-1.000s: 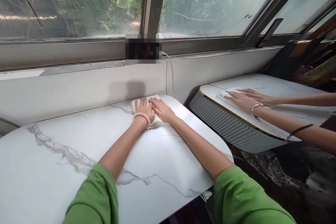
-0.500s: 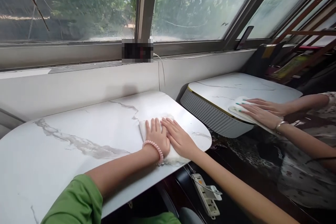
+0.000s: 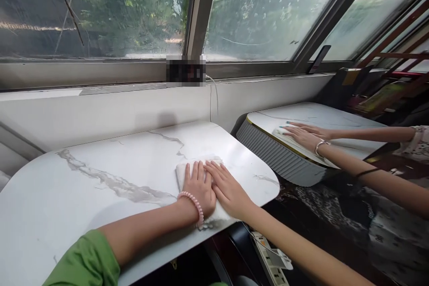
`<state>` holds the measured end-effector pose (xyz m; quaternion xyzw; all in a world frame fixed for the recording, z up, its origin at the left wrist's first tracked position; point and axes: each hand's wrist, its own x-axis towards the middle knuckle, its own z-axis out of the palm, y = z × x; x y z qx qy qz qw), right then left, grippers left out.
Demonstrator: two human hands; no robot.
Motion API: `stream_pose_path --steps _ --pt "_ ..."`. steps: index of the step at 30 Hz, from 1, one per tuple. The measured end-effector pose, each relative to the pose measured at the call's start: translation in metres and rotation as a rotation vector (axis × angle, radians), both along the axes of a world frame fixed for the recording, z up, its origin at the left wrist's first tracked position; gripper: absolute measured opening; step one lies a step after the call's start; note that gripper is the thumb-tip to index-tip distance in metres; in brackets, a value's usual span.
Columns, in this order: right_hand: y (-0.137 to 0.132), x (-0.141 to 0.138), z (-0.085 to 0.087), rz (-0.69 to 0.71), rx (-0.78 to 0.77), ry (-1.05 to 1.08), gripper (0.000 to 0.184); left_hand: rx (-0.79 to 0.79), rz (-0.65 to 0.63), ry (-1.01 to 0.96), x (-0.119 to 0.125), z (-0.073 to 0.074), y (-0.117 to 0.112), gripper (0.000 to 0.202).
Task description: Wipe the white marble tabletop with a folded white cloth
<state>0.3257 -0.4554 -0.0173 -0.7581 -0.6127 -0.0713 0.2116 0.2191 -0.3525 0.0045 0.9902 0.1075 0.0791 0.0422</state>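
1. Here, a fluffy white cloth [image 3: 221,215] lies at the near edge of a glossy, round-cornered, grey-veined white tabletop [image 3: 140,154].
2. Left hand [image 3: 199,193]: pressed on it, fingers straight, slightly spread, gripping nothing.
3. Right hand [image 3: 232,190]: likewise flat, outstretched, gripping nothing.

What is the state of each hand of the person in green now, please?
Left hand: open, palm down on the white cloth.
Right hand: open, palm down on the same cloth.
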Motion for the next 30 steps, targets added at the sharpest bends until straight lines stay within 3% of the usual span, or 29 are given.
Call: stream_pose_path --steps 4,12,16,23,30 --pt "0.040 0.018 0.003 -0.010 -0.036 0.042 0.051 -0.001 0.052 0.030 0.017 0.002 0.034 0.057" --pt "0.152 0.047 0.011 0.016 -0.084 0.038 0.049 0.024 0.213 0.014 0.046 0.001 0.133 0.051" --pt "0.192 0.058 0.013 0.033 -0.093 0.011 0.050 0.034 0.274 -0.008 0.058 0.000 0.168 0.050" --pt "0.216 0.067 0.012 0.003 -0.077 0.034 0.051 0.038 0.268 -0.004 0.070 0.001 0.195 0.049" --pt "0.210 0.063 0.013 0.015 -0.046 0.044 0.049 0.071 0.288 -0.006 0.064 0.000 0.187 0.047"
